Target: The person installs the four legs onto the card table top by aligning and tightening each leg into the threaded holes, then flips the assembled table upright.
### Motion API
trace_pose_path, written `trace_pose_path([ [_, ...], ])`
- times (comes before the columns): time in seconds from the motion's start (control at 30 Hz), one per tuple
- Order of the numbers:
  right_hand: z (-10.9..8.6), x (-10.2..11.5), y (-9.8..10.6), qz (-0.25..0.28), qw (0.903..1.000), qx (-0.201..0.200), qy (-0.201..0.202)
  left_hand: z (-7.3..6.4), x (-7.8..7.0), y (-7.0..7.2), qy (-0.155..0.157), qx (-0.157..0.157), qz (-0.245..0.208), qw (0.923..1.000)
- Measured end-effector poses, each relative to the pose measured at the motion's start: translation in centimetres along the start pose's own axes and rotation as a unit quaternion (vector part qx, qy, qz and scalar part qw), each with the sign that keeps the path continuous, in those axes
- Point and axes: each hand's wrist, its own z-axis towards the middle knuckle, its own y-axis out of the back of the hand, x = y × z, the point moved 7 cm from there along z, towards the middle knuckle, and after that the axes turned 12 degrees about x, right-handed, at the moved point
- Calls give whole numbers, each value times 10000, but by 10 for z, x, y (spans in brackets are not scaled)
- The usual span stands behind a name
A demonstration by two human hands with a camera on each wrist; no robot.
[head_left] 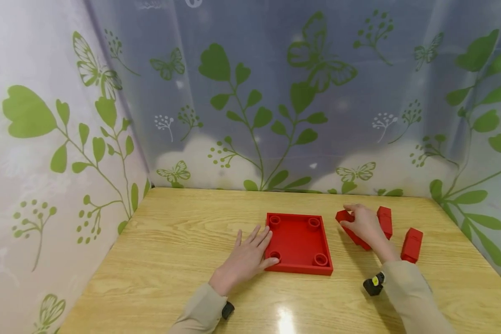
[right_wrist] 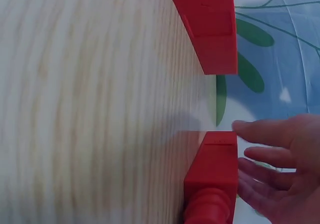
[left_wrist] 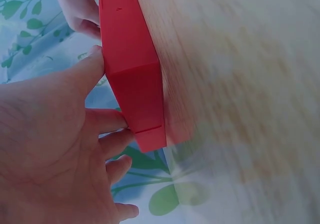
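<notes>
A shallow red square tray, with a raised rim and a round socket in each corner, lies on the wooden table. My left hand rests at its left edge, fingers straight and spread, thumb over the near left corner; the left wrist view shows these fingers along the tray's side. To the right, my right hand is over a red block lying on its side. In the right wrist view, the fingertips are right at the upper side of this block, which has a round peg on one end.
Two more red blocks lie right of my right hand, one just behind it and one farther right. A patterned curtain with green leaves and butterflies stands along the table's back and sides. Both wrists carry small black cameras.
</notes>
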Motion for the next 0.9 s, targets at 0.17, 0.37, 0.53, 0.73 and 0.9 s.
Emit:
trace_pose_path([
  [0.17, 5, 2, -9, -172, 9991, 383, -60, 1, 0, 0, 10, -15, 89, 10000],
  [0.37, 7, 2, -17, -371, 9963, 739, -241, 1, 2, -1, 45, -34, 161, 9999],
  [0.53, 6, 4, -17, -284, 9973, 635, -239, 1, 2, -1, 52, -55, 169, 9998],
  [0.73, 4, 8, -12, 89, 9994, 268, -180, 0, 2, -1, 55, -50, 174, 9998],
  [0.9, 2, 18, -1, 642, 9972, -381, 30, 1, 3, -3, 52, -40, 180, 9998],
])
